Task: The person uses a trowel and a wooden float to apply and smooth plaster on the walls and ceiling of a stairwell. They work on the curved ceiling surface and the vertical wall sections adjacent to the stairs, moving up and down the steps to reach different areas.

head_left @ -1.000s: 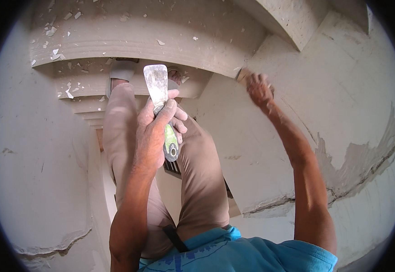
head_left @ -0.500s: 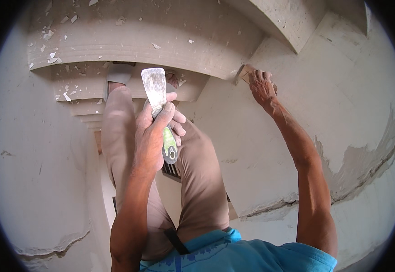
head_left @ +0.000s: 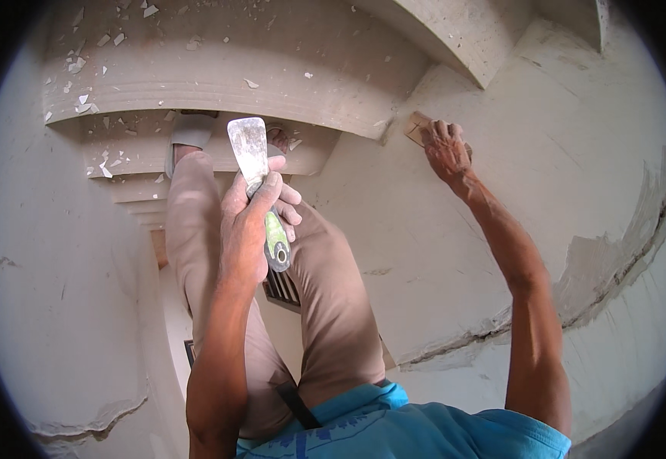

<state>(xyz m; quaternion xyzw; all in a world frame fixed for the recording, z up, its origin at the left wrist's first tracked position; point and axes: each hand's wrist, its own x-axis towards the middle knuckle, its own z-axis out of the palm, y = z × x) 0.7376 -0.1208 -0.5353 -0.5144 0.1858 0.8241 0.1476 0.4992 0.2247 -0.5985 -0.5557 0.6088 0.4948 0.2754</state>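
My left hand (head_left: 250, 222) is wrapped round the green and grey handle of a putty knife (head_left: 249, 149), in front of my legs. Its wide metal blade points up and away from me, smeared with white, and touches nothing. Whitish dust coats the fingers. Out to the right, my right hand (head_left: 447, 153) presses a tan piece of sandpaper (head_left: 417, 128) to the pale wall (head_left: 455, 252), a little right of a stair's corner. Whether the sandpaper is wrapped round a block is hidden by the fingers.
Curved stair steps (head_left: 226, 73) cross the top, strewn with white paint flakes (head_left: 76, 65). My feet stand on a lower step (head_left: 138, 138). A jagged crack (head_left: 493, 333) with grey patches runs along the right wall. Another wall (head_left: 65, 252) rises on the left.
My right hand has slid the sandpaper a little to the right along the wall, away from the stair's corner. My left hand keeps its grip on the putty knife; the view has shifted slightly.
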